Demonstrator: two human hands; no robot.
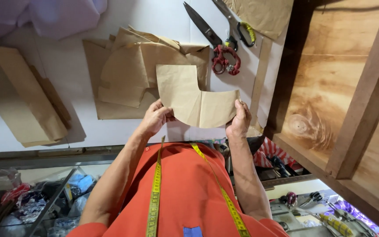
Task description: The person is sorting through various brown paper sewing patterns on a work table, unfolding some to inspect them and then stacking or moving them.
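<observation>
Both my hands hold up a curved brown paper pattern piece (pixel 194 98) above a white table (pixel 71 70). My left hand (pixel 154 118) pinches its lower left edge. My right hand (pixel 238 120) grips its lower right corner, thumb on the front. Behind the piece a stack of larger brown paper patterns (pixel 128 72) lies flat on the table. A yellow measuring tape (pixel 155 193) hangs over my orange shirt.
Two pairs of scissors lie at the table's far side, one with red-wrapped handles (pixel 218 48), one with yellow-wrapped handles (pixel 240 24). Folded brown paper (pixel 20 94) lies on the left, lilac cloth (pixel 44 15) at the far left corner. A wooden shelf unit (pixel 343 101) stands on the right.
</observation>
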